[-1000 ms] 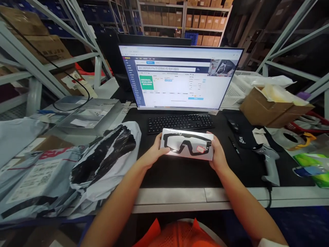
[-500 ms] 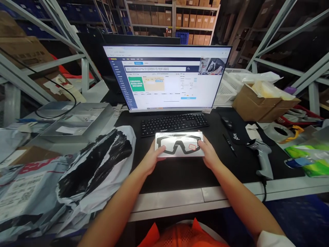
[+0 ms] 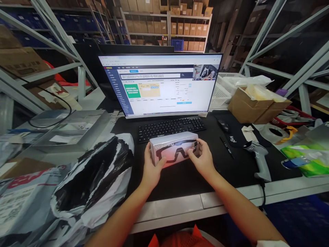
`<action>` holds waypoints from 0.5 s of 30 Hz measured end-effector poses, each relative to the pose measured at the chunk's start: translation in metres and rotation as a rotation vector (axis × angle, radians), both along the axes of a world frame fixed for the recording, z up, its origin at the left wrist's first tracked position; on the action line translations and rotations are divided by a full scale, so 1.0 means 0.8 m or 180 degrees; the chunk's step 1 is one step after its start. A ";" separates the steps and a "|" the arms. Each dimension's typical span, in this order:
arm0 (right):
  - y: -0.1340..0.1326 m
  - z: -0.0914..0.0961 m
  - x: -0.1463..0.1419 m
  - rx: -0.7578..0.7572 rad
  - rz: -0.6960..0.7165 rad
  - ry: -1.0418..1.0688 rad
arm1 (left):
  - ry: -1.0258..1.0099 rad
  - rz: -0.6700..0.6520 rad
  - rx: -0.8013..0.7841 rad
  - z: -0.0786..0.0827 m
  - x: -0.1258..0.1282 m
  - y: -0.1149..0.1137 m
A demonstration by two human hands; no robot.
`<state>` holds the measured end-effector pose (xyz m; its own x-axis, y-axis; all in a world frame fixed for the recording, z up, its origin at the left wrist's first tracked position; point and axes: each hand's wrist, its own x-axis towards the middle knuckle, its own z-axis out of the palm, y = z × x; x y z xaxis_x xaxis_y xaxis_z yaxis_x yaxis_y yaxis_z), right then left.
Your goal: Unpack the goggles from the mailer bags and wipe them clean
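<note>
I hold a white goggles box (image 3: pixel 171 150), printed with black goggles, just in front of the black keyboard (image 3: pixel 171 127) over the black desk mat (image 3: pixel 180 178). My left hand (image 3: pixel 151 168) grips its left end with the thumb along the front. My right hand (image 3: pixel 203 158) wraps its right end, fingers curled over the printed face. The box is tipped so its top edge faces me.
A monitor (image 3: pixel 159 85) stands behind the keyboard. Torn grey-and-black mailer bags (image 3: pixel 92 181) pile up at the left, beside a metal tray (image 3: pixel 74 128). At the right lie a pen (image 3: pixel 226 147), a mouse (image 3: pixel 223 125), a barcode scanner (image 3: pixel 258 159), a tape roll (image 3: pixel 277 133) and a cardboard box (image 3: pixel 253 104).
The box has tipped from lying flat to standing on its edge, and my right hand has slid over its front face. The view has shifted slightly to the right.
</note>
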<state>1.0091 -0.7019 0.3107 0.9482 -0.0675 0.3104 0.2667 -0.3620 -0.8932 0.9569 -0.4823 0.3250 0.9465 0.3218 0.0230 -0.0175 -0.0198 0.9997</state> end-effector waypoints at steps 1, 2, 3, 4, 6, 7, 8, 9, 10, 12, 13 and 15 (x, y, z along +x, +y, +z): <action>-0.001 0.000 0.000 -0.0095 -0.0006 -0.0069 | 0.0014 0.0009 0.0012 0.000 0.000 -0.001; -0.001 0.000 0.001 -0.0163 0.0010 -0.0127 | 0.0026 0.0025 0.0007 0.000 0.000 -0.002; -0.002 0.000 0.001 -0.0212 0.0035 -0.0179 | 0.0040 0.0045 -0.0013 -0.001 0.001 -0.003; -0.002 0.000 0.002 -0.0257 0.0057 -0.0227 | 0.0058 0.0061 -0.0041 -0.002 0.001 -0.003; -0.003 0.001 0.002 -0.0342 0.0080 -0.0309 | 0.0108 0.0079 -0.0101 -0.005 0.002 -0.004; -0.002 0.001 0.002 -0.0372 0.0084 -0.0338 | 0.0132 0.0079 -0.0120 -0.007 0.002 -0.004; -0.002 0.001 0.003 -0.0393 0.0091 -0.0356 | 0.0149 0.0072 -0.0125 -0.009 0.002 -0.004; -0.002 0.001 0.003 -0.0413 0.0110 -0.0358 | 0.0163 0.0069 -0.0111 -0.010 0.002 -0.004; -0.002 0.001 0.003 -0.0431 0.0140 -0.0346 | 0.0178 0.0067 -0.0082 -0.011 0.002 -0.004; -0.002 0.001 0.004 -0.0457 0.0216 -0.0307 | 0.0197 0.0084 -0.0008 -0.013 0.001 -0.004; -0.002 0.001 0.004 -0.0470 0.0255 -0.0285 | 0.0201 0.0095 0.0019 -0.013 0.001 -0.005; -0.003 0.001 0.004 -0.0498 0.0312 -0.0241 | 0.0211 0.0126 0.0048 -0.014 0.000 -0.005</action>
<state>1.0119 -0.7042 0.3117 0.9214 0.0786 0.3807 0.3718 -0.4638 -0.8041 0.9568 -0.4863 0.3139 0.9327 0.3590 -0.0342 0.0498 -0.0343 0.9982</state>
